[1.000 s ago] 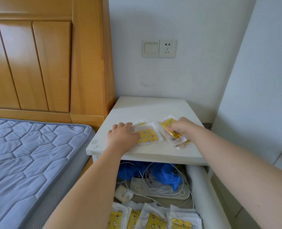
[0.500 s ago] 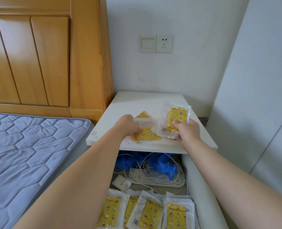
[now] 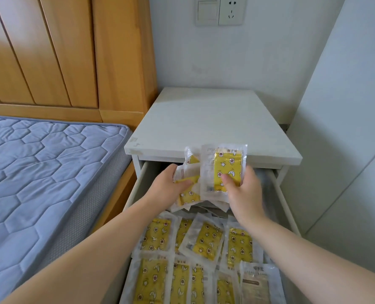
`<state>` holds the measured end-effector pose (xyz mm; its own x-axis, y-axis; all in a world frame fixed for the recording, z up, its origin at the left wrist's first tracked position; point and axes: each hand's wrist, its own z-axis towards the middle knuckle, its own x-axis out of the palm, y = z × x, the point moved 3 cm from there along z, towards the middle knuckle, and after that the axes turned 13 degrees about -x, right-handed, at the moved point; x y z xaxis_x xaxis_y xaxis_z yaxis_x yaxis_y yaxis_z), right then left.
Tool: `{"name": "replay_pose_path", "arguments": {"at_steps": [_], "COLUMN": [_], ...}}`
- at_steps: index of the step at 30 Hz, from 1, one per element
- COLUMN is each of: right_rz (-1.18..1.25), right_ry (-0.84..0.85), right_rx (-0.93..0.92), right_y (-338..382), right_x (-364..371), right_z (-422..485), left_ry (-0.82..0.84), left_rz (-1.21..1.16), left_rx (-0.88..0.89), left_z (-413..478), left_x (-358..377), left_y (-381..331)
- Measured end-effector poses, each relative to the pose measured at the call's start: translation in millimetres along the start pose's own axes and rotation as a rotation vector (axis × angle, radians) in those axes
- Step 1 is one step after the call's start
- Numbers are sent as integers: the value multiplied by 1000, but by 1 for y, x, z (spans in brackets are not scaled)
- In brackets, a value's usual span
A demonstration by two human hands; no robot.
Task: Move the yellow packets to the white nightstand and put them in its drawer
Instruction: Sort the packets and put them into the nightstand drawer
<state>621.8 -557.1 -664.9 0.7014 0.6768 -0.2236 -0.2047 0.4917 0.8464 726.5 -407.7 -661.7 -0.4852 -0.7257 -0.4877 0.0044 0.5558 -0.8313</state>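
Observation:
The white nightstand [image 3: 213, 126] stands in the corner with its drawer [image 3: 136, 189] pulled out toward me. Several yellow packets [image 3: 204, 240] in clear wrappers lie in rows inside the drawer. My left hand [image 3: 166, 187] grips a crumpled yellow packet [image 3: 188, 194] above the drawer's back half. My right hand [image 3: 243, 194] pinches an upright yellow packet [image 3: 226, 170] with star prints, thumb on its front. Both held packets touch each other just below the nightstand's front edge. The drawer's back part is hidden behind my hands.
A bed with a blue quilted mattress [image 3: 39, 172] lies close on the left, against a wooden headboard [image 3: 61, 51]. A white wardrobe panel [image 3: 347, 128] closes the right side. A wall switch and socket [image 3: 219, 10] sit above the nightstand.
Both hands lifted their packets off the nightstand top and brought them down and toward me, over the open drawer. The view tilted down, showing more packets in the drawer.

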Motion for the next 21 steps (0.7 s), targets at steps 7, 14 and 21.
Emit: {"name": "replay_pose_path", "arguments": {"at_steps": [7,14,21], "right_rz": [-158,58,-617], "right_ry": [357,199,868], "right_rx": [98,975,603], "right_y": [-27,-72,-71], "right_x": [13,16,37], "right_z": [-12,-38,-55], "left_ry": [64,-116,-51], "left_rz": [302,342,195], "left_rx": [-73,-171,-263], "left_z": [12,23,18], "left_x": [12,5,7], "left_y": [33,46,45]}}
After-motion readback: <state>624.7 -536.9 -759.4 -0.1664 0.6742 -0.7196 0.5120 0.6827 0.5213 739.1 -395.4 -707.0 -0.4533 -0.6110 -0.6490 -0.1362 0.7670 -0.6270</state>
